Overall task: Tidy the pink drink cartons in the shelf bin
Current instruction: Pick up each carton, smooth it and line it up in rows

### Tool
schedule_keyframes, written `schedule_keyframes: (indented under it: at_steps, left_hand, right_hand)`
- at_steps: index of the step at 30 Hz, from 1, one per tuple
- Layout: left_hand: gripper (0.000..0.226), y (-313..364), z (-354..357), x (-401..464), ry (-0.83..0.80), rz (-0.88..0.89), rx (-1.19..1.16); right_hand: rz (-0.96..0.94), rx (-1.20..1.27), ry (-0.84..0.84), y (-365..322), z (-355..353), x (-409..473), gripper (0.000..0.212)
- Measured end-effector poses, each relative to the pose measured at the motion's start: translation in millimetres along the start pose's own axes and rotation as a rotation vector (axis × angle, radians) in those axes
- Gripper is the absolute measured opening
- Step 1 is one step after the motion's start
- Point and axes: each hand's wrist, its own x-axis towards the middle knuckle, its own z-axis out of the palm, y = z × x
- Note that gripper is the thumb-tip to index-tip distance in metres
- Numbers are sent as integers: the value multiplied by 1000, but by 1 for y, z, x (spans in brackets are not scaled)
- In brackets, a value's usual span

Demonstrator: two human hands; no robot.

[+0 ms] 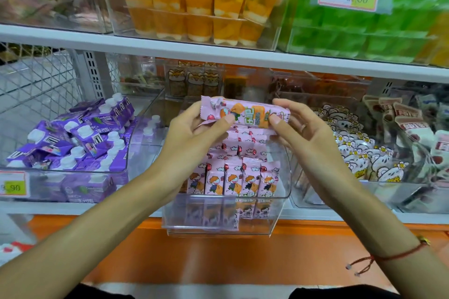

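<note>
Currently: clear shelf bin (279, 204) holds upright pink cartons (243, 179) in rows. Above it, left hand (194, 133) and right hand (306, 128) pinch one pink carton (245, 114) sideways, one hand at each end, thumbs on front.

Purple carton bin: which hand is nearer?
Left. The left hand grips the left end of the pink carton, close to the purple carton bin. The right hand holds the carton's other end, farther away.
</note>
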Motion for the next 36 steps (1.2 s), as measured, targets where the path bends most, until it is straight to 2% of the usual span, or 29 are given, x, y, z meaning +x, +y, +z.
schedule_keyframes:
  at_steps: [2, 4, 6, 8, 11, 14, 16, 18, 20, 22, 24, 26, 31, 36]
  left_hand:
    - [25, -1, -4, 5, 89, 50, 8]
    - [21, -5, -10, 10, 169, 102, 86]
    - [20, -11, -14, 14, 185, 136, 182]
    - [25, -16, -14, 18, 137, 168, 248]
    - [35, -17, -5, 28, 23, 216, 290]
    - [40, -17, 10, 39, -48, 254, 264]
    - [44, -20, 17, 46, -76, 230, 225]
    - [44, -26, 20, 52, -95, 176, 266]
    - [32, -32, 19, 61, -126, 154, 530]
    - [23, -38, 21, 70, -251, 168, 905]
    - [28, -44, 26, 75, -390, 180, 1135]
    - [31, -48, 32, 79, -467, 178, 1255]
    - [38, -51, 40, 82, -566, 176, 1372]
    - [41, -41, 41, 84, -680, 163, 1444]
  right_hand:
    - [-76, -168, 29, 1, -4, 4, 40]
    - [-172, -492, 35, 4, -9, 14, 27]
    - [-199, -838, -53, 6, -12, 27, 20]
    - [-231, -970, -163, 3, -12, 40, 26]
    - [-246, -800, -312, -13, -10, 53, 54]
    - [-233, -768, -399, -25, -10, 54, 50]
    - [-223, -750, -327, -26, -15, 49, 42]
    - [-271, -701, -138, -24, -25, 41, 33]
    - [-298, -554, 53, -19, -37, 29, 27]
    - [-266, -359, 144, -13, -43, 20, 25]
    - [-206, -258, 160, -5, -47, 14, 30]
    - [-178, -226, 157, -1, -48, 10, 30]
    - [-129, -132, 148, -1, -49, 11, 21]
    - [-96, -84, 161, -4, -44, 14, 41]
